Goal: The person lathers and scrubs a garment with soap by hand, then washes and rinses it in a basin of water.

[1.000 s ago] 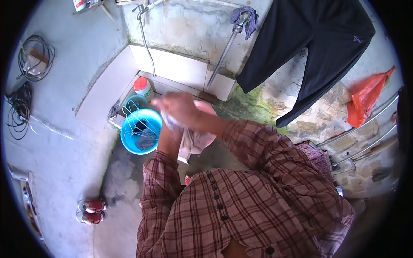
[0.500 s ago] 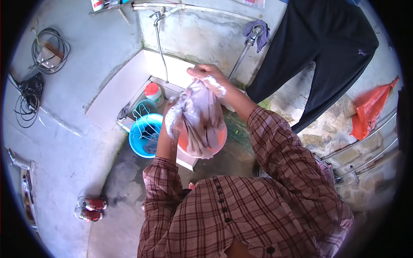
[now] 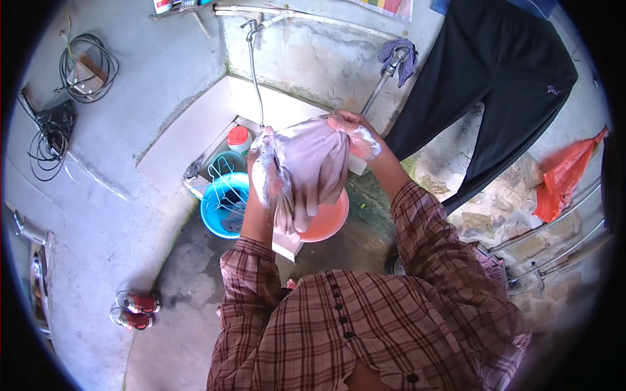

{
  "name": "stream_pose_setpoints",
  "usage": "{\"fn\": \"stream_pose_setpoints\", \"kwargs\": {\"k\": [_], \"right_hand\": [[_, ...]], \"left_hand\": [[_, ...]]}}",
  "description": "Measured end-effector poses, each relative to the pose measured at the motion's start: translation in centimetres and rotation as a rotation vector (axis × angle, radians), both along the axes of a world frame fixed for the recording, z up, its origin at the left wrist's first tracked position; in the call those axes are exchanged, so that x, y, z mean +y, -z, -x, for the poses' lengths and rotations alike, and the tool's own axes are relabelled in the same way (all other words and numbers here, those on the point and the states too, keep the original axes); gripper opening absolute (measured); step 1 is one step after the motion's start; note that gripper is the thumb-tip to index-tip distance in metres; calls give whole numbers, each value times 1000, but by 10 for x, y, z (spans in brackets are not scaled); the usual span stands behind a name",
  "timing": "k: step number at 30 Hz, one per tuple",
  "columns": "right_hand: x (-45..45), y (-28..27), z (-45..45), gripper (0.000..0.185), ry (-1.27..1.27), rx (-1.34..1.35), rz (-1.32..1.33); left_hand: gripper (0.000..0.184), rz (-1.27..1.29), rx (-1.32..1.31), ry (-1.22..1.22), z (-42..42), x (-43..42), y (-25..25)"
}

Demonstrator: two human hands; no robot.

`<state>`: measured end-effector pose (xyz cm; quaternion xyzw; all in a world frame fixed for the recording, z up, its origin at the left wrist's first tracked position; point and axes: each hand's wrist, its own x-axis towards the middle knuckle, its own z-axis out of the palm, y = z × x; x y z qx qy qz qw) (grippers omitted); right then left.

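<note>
A wet, pale mauve cloth (image 3: 312,159), perhaps a garment, is stretched between my two hands. My left hand (image 3: 266,171), covered in suds, is closed on its left edge. At the upper right corner my right hand (image 3: 355,132) pinches the fabric, with foam on the wrist side. The lower folds of the cloth hang over a pink basin (image 3: 334,221), hiding part of it. Beside my left forearm is a blue bucket (image 3: 207,218) with light blue hangers (image 3: 218,184) and dark wet cloth in it.
A red-lidded white tub (image 3: 238,138) stands behind the buckets. A tap with a hose (image 3: 255,72) runs down the wall. Black trousers (image 3: 499,85) hang at right, near a red plastic bag (image 3: 562,179). Two red flasks (image 3: 138,311) stand on the floor at left.
My right hand has moved right and slightly down, spreading the bunched cloth wider between my hands. More of the pink basin shows. The camera view has shifted slightly.
</note>
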<state>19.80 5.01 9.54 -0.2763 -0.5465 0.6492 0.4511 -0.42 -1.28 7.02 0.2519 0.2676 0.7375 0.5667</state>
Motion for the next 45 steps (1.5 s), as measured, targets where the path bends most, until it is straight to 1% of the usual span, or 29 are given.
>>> {"fn": "stream_pose_setpoints", "kwargs": {"k": [1,2,5,6,7,9,11,12,13,14,15,17,18,19,20,21,24,25,27,28,31,32,33,35,36,39,40,43,45], "right_hand": [[-2,2,7,22,1,229,108],[-3,3,14,20,-4,300,121],[-4,6,34,13,-18,512,162],[-2,9,40,11,52,493,193],[-4,11,47,12,90,395,113],[-36,-8,70,13,159,198,-45],[-75,-22,85,17,13,-315,-396],[-91,-24,90,19,45,-561,-709],[-103,-23,95,20,80,-806,-1021],[-107,-17,104,25,264,-755,-1279],[-103,-11,105,27,331,-651,-1225],[-80,3,104,31,469,-442,-1106],[-66,4,101,29,534,-629,-1096],[-52,6,95,29,531,-648,-1022],[-40,6,93,30,602,-682,-1057],[-33,8,94,30,672,-715,-1092],[-60,4,100,28,433,-655,-801],[-73,0,104,22,428,-640,-944],[-97,-1,110,10,412,-606,-1220],[-98,2,110,11,425,-693,-1182],[-81,6,109,23,535,-588,-1231],[-64,7,106,29,544,-613,-1152],[-55,1,99,29,536,-726,-1019],[-24,10,93,28,666,-795,-1044],[-24,14,93,32,669,-763,-1067],[-55,9,97,24,409,-649,-831],[-65,7,102,30,455,-498,-1101],[-99,-3,107,27,522,-655,-1207],[-85,13,112,24,554,-642,-1173]], "left_hand": [[17,-48,53,-40,-2,3,1],[17,-35,33,-39,-2,3,3],[21,-25,151,43,-3,-3,6],[22,-22,191,71,-4,-6,6],[25,4,148,110,-5,-7,7],[31,58,62,183,-6,-9,10],[43,-368,521,103,7,-4,49],[46,-269,325,142,0,-9,51],[42,-353,112,228,-3,-5,57],[39,-427,-117,329,-5,0,64],[37,-485,-330,435,-7,2,67],[33,-454,-359,544,-13,6,68],[31,-440,-376,599,-17,6,68],[32,-389,-95,473,-23,4,70],[33,-333,185,345,-30,0,71],[31,-296,117,367,-30,-2,71],[29,-224,12,393,-25,-1,69],[29,-221,11,382,-24,2,67],[29,-218,116,335,-21,3,66],[30,-221,188,309,-20,3,65],[30,-228,402,252,-21,-4,62],[30,-234,486,242,-22,-10,58],[30,-238,552,236,-23,-15,55],[31,-236,649,222,-24,-23,53],[31,-232,664,217,-23,-23,53],[31,-230,605,196,-21,-9,58],[31,-234,584,186,-19,-5,63],[30,-244,561,177,-17,4,72],[30,-258,633,164,-17,0,76]]}}
